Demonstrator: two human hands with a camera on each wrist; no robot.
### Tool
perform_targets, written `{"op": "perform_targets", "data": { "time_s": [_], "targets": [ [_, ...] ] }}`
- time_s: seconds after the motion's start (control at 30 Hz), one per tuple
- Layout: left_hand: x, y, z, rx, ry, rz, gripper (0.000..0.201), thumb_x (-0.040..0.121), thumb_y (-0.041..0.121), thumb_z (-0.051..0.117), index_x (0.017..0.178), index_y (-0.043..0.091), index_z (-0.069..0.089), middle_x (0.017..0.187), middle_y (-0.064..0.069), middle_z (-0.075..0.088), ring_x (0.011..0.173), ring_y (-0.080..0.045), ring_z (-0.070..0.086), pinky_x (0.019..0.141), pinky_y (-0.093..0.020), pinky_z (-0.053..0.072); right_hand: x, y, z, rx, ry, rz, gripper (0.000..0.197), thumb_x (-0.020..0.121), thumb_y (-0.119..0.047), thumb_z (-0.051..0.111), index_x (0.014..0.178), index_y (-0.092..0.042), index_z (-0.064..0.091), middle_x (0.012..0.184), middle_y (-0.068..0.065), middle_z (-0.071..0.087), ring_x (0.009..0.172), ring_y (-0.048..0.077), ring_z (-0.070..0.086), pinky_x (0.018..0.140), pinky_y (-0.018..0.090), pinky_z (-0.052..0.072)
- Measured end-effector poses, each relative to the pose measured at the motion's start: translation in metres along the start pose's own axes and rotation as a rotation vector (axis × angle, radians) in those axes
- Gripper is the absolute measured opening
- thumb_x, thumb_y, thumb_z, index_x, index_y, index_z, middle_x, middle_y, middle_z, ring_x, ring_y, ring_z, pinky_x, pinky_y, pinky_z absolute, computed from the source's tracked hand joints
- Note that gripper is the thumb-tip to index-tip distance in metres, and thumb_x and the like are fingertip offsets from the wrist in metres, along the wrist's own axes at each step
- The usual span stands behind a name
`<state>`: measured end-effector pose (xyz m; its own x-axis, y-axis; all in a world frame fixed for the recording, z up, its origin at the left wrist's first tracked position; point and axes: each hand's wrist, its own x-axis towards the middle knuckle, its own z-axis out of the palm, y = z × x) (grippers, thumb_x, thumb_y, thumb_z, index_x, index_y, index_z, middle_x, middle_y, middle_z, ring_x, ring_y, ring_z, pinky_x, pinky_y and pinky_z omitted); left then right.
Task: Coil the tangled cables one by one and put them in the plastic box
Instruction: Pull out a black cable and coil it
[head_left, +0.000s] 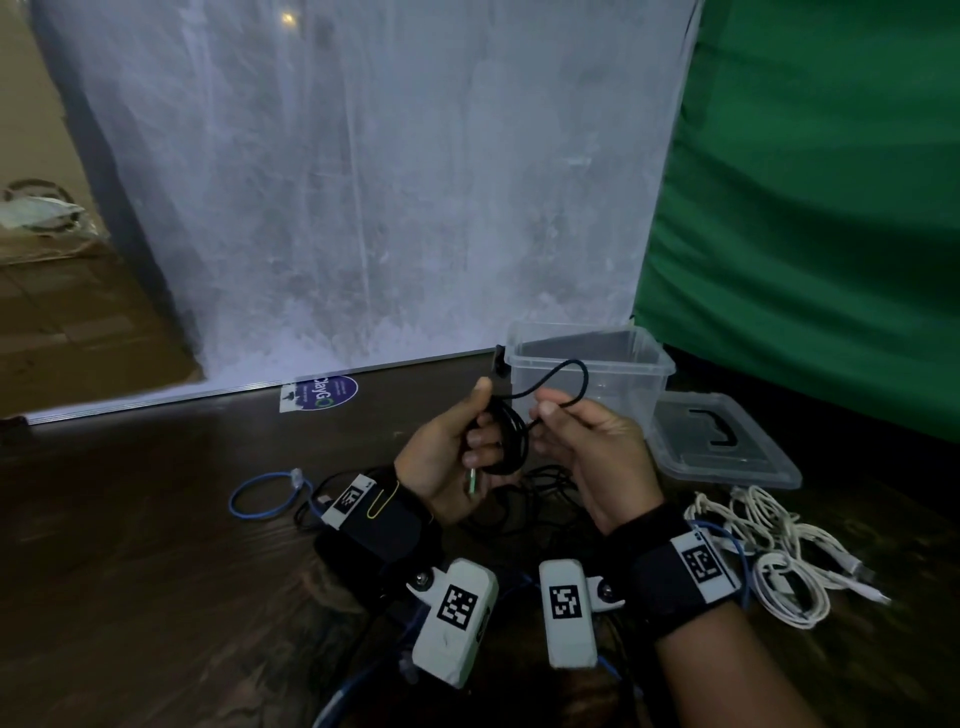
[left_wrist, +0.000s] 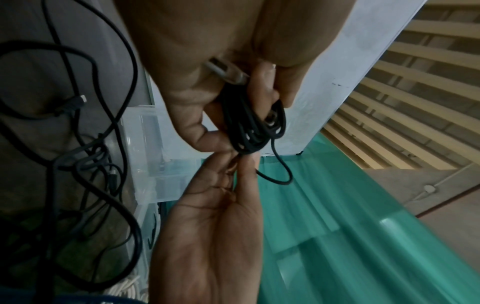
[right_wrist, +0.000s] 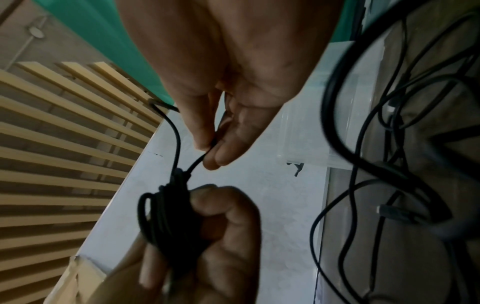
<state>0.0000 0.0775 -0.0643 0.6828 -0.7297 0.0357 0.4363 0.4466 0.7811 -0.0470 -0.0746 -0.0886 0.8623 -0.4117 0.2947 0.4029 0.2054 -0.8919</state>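
My left hand (head_left: 457, 441) grips a small coil of black cable (head_left: 506, 436), its fingers curled round the loops (left_wrist: 254, 125). My right hand (head_left: 576, 441) pinches the free end of that black cable (right_wrist: 192, 164) between thumb and fingertips, and a loop (head_left: 566, 374) arcs up between the two hands. Both hands hover just in front of the clear plastic box (head_left: 644, 358), which stands open on the dark table. Its inside looks bare. A metal plug (left_wrist: 226, 70) sticks out near my left palm.
The box's clear lid (head_left: 727, 441) lies right of the box. A white cable bundle (head_left: 779, 561) sits at the right, a blue cable loop (head_left: 265, 499) at the left, and tangled black cables (head_left: 540, 499) lie beneath my hands. A white wall and a green curtain (head_left: 831, 208) stand behind.
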Motion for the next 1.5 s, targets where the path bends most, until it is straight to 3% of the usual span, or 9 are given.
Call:
{"op": "perform_targets", "data": {
  "time_s": [0.2, 0.3, 0.47, 0.57, 0.67, 0.8, 0.97, 1.33, 1.5],
  "targets": [
    [0.004, -0.005, -0.004, 0.065, 0.115, 0.111, 0.047, 0.095, 0.046, 0.05, 0.057, 0.017, 0.045, 0.046, 0.006, 0.03, 0.041, -0.01, 0.021, 0.059, -0.03, 0.036, -0.006, 0.007, 0.007, -0.187, -0.16, 0.043, 0.022, 0.096, -0.017, 0.062, 0.115, -0.008, 0.071, 0.107, 0.016, 0.074, 0.102, 0.043, 0.068, 0.087, 0.054, 0.055],
    [0.005, -0.007, -0.004, 0.175, 0.245, 0.207, 0.05, 0.095, 0.045, 0.05, 0.053, 0.019, 0.056, 0.052, 0.002, 0.037, 0.046, -0.013, 0.035, 0.06, -0.032, 0.036, -0.006, 0.001, 0.008, -0.199, -0.197, 0.051, 0.034, 0.093, -0.026, 0.067, 0.126, -0.02, 0.063, 0.103, 0.0, 0.074, 0.099, 0.025, 0.069, 0.084, 0.043, 0.055],
    [0.005, -0.017, 0.002, 0.287, 0.26, 0.321, 0.039, 0.098, 0.032, 0.053, 0.085, -0.002, 0.066, 0.083, -0.021, 0.065, 0.076, -0.025, 0.066, 0.067, -0.031, 0.055, -0.014, 0.002, 0.011, -0.49, -0.311, -0.05, 0.058, 0.073, -0.025, 0.087, 0.118, -0.021, 0.05, 0.109, -0.002, 0.068, 0.099, 0.006, 0.065, 0.079, 0.018, 0.05],
    [0.006, -0.02, 0.003, 0.287, 0.196, 0.239, 0.041, 0.097, 0.037, 0.051, 0.093, -0.001, 0.066, 0.079, -0.013, 0.069, 0.077, -0.026, 0.065, 0.069, -0.032, 0.054, -0.015, -0.004, 0.013, -0.347, -0.237, -0.086, 0.041, 0.082, -0.02, 0.08, 0.108, -0.004, 0.052, 0.092, 0.012, 0.073, 0.084, 0.02, 0.072, 0.075, 0.027, 0.055],
    [0.011, -0.026, 0.001, 0.338, 0.231, 0.254, 0.048, 0.092, 0.046, 0.055, 0.104, -0.001, 0.06, 0.062, 0.001, 0.047, 0.058, -0.016, 0.042, 0.055, -0.024, 0.04, -0.015, -0.008, 0.014, -0.287, -0.166, -0.096, 0.029, 0.092, -0.018, 0.069, 0.101, 0.004, 0.053, 0.081, 0.016, 0.073, 0.072, 0.029, 0.072, 0.067, 0.033, 0.058],
    [0.011, -0.032, 0.002, 0.308, 0.247, 0.274, 0.038, 0.095, 0.037, 0.055, 0.067, 0.013, 0.045, 0.058, 0.001, 0.035, 0.052, -0.013, 0.031, 0.049, -0.024, 0.026, -0.011, -0.008, 0.011, -0.302, -0.111, -0.064, 0.025, 0.099, -0.02, 0.058, 0.094, 0.004, 0.059, 0.075, 0.016, 0.073, 0.066, 0.029, 0.071, 0.065, 0.037, 0.058],
    [0.012, -0.029, -0.004, 0.336, 0.111, 0.297, 0.025, 0.085, 0.008, 0.069, 0.081, 0.012, 0.044, 0.055, 0.005, 0.038, 0.047, -0.007, 0.036, 0.045, -0.017, 0.034, -0.004, -0.003, 0.007, -0.191, -0.033, 0.012, 0.022, 0.098, -0.028, 0.058, 0.09, -0.008, 0.064, 0.083, 0.013, 0.07, 0.076, 0.028, 0.065, 0.072, 0.042, 0.053],
    [0.014, -0.029, -0.01, 0.385, 0.106, 0.332, 0.044, 0.082, 0.006, 0.071, 0.064, 0.021, 0.034, 0.052, -0.002, 0.032, 0.044, -0.01, 0.03, 0.044, -0.02, 0.031, -0.003, -0.018, 0.0, -0.071, 0.012, 0.113, 0.024, 0.097, -0.028, 0.058, 0.087, -0.01, 0.071, 0.058, -0.001, 0.051, 0.064, 0.016, 0.053, 0.071, 0.035, 0.044],
    [0.013, -0.03, -0.009, 0.479, 0.106, 0.338, 0.046, 0.082, -0.003, 0.069, 0.063, 0.021, 0.034, 0.05, 0.003, 0.038, 0.044, -0.009, 0.033, 0.044, -0.018, 0.033, -0.002, -0.022, -0.003, -0.24, 0.091, -0.067, 0.009, 0.091, -0.012, 0.066, 0.09, -0.013, 0.075, 0.061, 0.0, 0.057, 0.062, 0.012, 0.056, 0.068, 0.026, 0.049]
  ]
}}
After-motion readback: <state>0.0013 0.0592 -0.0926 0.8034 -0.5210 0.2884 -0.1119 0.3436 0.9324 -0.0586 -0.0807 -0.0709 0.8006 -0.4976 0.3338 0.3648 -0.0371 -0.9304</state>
